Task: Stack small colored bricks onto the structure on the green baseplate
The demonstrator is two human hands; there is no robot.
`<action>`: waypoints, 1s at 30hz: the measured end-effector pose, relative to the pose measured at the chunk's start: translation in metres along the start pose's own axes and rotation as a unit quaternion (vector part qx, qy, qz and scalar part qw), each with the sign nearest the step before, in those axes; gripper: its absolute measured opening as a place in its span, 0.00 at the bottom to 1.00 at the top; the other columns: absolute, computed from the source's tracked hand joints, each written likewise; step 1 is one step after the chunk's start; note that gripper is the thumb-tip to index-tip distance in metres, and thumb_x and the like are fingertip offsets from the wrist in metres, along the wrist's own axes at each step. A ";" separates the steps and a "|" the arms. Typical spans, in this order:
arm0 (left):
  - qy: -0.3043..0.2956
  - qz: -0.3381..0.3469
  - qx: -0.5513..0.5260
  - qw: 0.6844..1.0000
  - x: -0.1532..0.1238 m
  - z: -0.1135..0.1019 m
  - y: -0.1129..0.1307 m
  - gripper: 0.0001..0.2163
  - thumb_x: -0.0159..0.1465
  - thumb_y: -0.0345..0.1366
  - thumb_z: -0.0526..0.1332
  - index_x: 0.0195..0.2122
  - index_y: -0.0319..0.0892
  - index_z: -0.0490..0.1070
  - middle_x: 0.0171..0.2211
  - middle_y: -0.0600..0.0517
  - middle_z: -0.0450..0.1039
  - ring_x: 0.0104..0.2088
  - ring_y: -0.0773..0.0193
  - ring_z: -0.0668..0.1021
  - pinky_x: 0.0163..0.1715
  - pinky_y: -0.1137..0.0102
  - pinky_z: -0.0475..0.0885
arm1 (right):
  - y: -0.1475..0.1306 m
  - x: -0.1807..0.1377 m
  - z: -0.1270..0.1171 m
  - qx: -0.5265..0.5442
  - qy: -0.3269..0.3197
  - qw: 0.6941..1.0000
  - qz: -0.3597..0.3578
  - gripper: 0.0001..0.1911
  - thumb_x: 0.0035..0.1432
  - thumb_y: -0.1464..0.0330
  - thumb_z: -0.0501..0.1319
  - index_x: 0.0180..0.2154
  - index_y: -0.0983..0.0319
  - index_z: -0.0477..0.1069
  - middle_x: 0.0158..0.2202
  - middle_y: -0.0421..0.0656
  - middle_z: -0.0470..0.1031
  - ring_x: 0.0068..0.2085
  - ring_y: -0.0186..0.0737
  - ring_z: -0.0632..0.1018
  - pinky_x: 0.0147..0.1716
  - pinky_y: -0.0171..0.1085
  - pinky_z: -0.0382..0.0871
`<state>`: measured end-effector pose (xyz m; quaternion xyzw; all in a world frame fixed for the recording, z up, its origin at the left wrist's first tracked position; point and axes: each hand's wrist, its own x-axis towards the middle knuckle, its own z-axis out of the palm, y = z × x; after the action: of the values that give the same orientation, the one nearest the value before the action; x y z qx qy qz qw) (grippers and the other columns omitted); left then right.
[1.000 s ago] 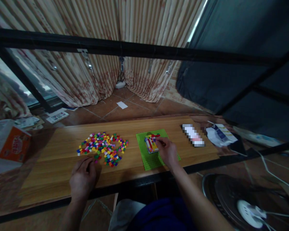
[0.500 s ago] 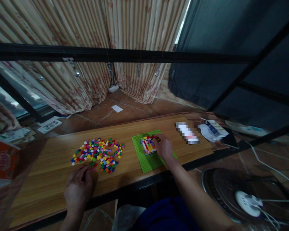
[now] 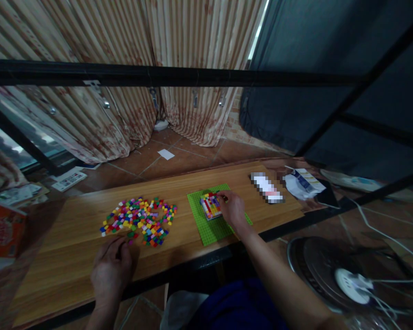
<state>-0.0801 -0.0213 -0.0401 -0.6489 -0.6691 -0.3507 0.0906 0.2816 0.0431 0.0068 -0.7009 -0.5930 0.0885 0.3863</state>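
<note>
My right hand (image 3: 233, 208) is pinched at the far right corner of a small block build (image 3: 210, 206) made of coloured toy bricks. Whatever its fingertips hold is too small to make out. Under the build lies a green studded baseplate (image 3: 201, 227), partly covered by my right hand. On the left, my left hand (image 3: 112, 263) rests on the table with fingers curled together, just short of a spread of loose coloured bricks (image 3: 142, 217). Its fingertips touch or nearly touch the nearest bricks, and what they hold, if anything, is hidden.
The wooden table (image 3: 69, 238) carries a phone with a blurred screen (image 3: 266, 187) at right. Beyond it sit a white packet (image 3: 304, 183) and a dark flat object (image 3: 326, 196). An orange box (image 3: 5, 231) stands at far left; a power strip (image 3: 353, 286) lies lower right.
The view has shifted very slightly. My right hand stays at the build's far right corner with its fingers a little shifted; my left hand keeps its place by the loose bricks.
</note>
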 end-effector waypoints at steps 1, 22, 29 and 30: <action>0.000 0.000 0.000 1.000 0.000 0.000 0.000 0.15 0.65 0.42 0.53 0.36 0.39 0.76 0.40 0.42 0.79 0.41 0.53 0.79 0.44 0.60 0.76 | 0.000 0.000 0.000 0.003 0.001 1.000 0.000 0.12 0.59 0.71 0.56 0.36 0.62 0.79 0.36 0.47 0.80 0.38 0.43 0.78 0.41 0.40 0.69; -0.013 -0.015 -0.008 1.000 0.000 -0.001 0.001 0.13 0.64 0.41 0.54 0.36 0.40 0.75 0.41 0.44 0.78 0.43 0.54 0.79 0.46 0.61 0.75 | 0.015 0.010 0.014 0.172 0.013 0.977 0.125 0.13 0.52 0.63 0.59 0.35 0.64 0.76 0.32 0.46 0.80 0.32 0.41 0.78 0.33 0.37 0.70; -0.024 -0.035 -0.012 0.999 0.001 -0.004 0.004 0.13 0.64 0.43 0.55 0.36 0.41 0.76 0.41 0.44 0.78 0.42 0.54 0.79 0.45 0.61 0.75 | 0.026 0.012 0.021 0.246 0.006 0.957 0.150 0.15 0.48 0.60 0.62 0.35 0.64 0.76 0.31 0.46 0.80 0.31 0.41 0.78 0.30 0.37 0.71; -0.024 -0.037 -0.012 0.999 0.001 -0.004 0.004 0.13 0.64 0.43 0.55 0.36 0.41 0.76 0.41 0.44 0.78 0.42 0.55 0.79 0.45 0.61 0.75 | 0.026 0.013 0.021 0.250 0.007 0.956 0.151 0.15 0.47 0.60 0.63 0.34 0.64 0.75 0.30 0.46 0.80 0.30 0.41 0.78 0.30 0.37 0.71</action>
<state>-0.0773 -0.0231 -0.0352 -0.6334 -0.6902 -0.3457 0.0538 0.2926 0.0637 -0.0205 -0.6642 -0.4360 0.2863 0.5355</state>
